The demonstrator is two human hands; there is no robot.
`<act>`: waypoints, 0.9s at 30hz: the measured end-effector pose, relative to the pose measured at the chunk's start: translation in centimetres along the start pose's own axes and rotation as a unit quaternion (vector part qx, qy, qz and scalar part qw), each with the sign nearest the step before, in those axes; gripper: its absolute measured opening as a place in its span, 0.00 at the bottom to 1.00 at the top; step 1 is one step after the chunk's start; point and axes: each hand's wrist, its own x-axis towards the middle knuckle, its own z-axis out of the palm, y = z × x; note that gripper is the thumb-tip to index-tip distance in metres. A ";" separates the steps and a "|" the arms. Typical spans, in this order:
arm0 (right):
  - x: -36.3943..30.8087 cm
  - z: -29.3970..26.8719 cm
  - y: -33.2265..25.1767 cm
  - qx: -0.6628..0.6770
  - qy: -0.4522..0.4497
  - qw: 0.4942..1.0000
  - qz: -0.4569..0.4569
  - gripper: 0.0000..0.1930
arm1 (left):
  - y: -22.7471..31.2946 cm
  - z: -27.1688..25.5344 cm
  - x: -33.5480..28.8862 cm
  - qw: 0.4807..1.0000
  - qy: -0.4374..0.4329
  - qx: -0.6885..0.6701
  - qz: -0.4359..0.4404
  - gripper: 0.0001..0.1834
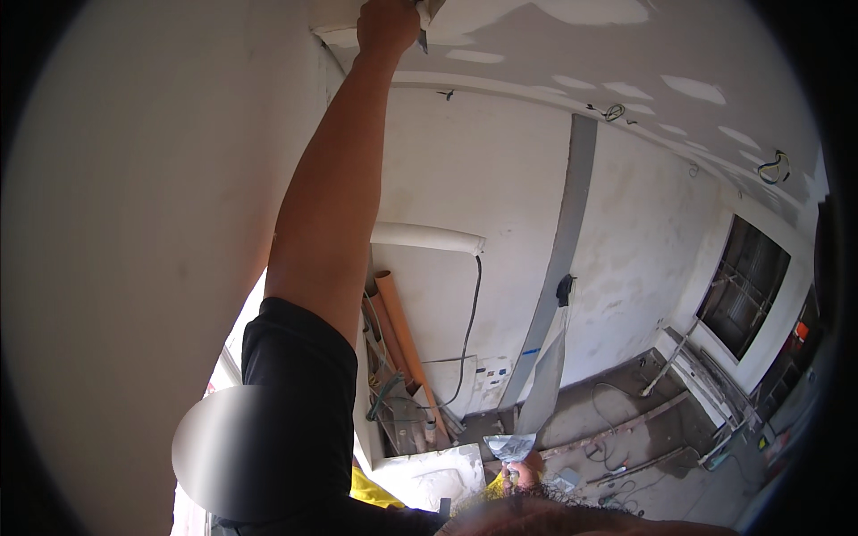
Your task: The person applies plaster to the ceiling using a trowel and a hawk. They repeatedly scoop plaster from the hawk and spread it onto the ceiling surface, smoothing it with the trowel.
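Observation:
My left arm, in a black sleeve, stretches up to the ceiling corner. At its end my left hand (384,29) is closed round a putty knife (423,42), whose grey blade shows only in part beside the wrist. Low in the view, my right hand (525,469) grips a wide putty knife (509,446) with its blade upward. Pale grey smears show on that blade. The right fingers wrap its handle, which is mostly hidden.
Close on my left rises a plain wall (161,223). The ceiling (572,45) carries white filler patches and hanging wire coils (774,167). Orange pipes (407,335) lean in a recess below. Boards (706,375) and cables lie near the window opening (744,281).

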 end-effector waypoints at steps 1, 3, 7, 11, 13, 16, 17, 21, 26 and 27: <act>-0.3 0.1 0.3 -0.054 -0.018 0.995 -0.080 0.17 | 0.1 0.2 0.0 1.000 -0.002 0.003 0.009 0.22; -0.3 0.0 0.5 -0.050 -0.020 0.995 -0.083 0.17 | 0.2 0.6 0.1 1.000 -0.010 0.010 0.009 0.22; -0.2 0.5 -0.5 0.085 0.016 0.992 0.091 0.16 | 1.2 0.7 0.1 1.000 -0.020 0.019 0.002 0.22; 0.5 -0.1 0.1 0.112 0.018 0.984 0.136 0.17 | 0.7 1.2 0.6 0.999 -0.034 0.035 0.001 0.21; 0.7 -0.4 0.6 0.108 0.021 0.986 0.126 0.17 | 0.7 1.2 0.7 0.998 -0.046 0.035 0.002 0.21; 1.1 -0.5 1.3 0.105 0.008 0.988 0.110 0.17 | 1.4 1.0 0.8 0.997 -0.070 0.030 0.007 0.21; 1.5 -1.2 2.1 0.102 0.001 0.989 0.105 0.17 | 1.3 0.8 0.9 0.997 -0.078 0.029 0.008 0.21; 3.6 -3.2 4.8 0.112 -0.028 0.986 0.123 0.17 | 0.6 0.7 1.4 0.997 -0.063 0.013 0.047 0.20; 2.1 -2.0 3.2 0.102 -0.003 0.988 0.113 0.17 | 3.3 -0.6 1.6 0.993 -0.105 0.018 0.041 0.20; 1.9 -1.7 2.9 0.102 -0.002 0.988 0.117 0.17 | 4.0 -0.9 1.5 0.993 -0.109 0.024 0.046 0.20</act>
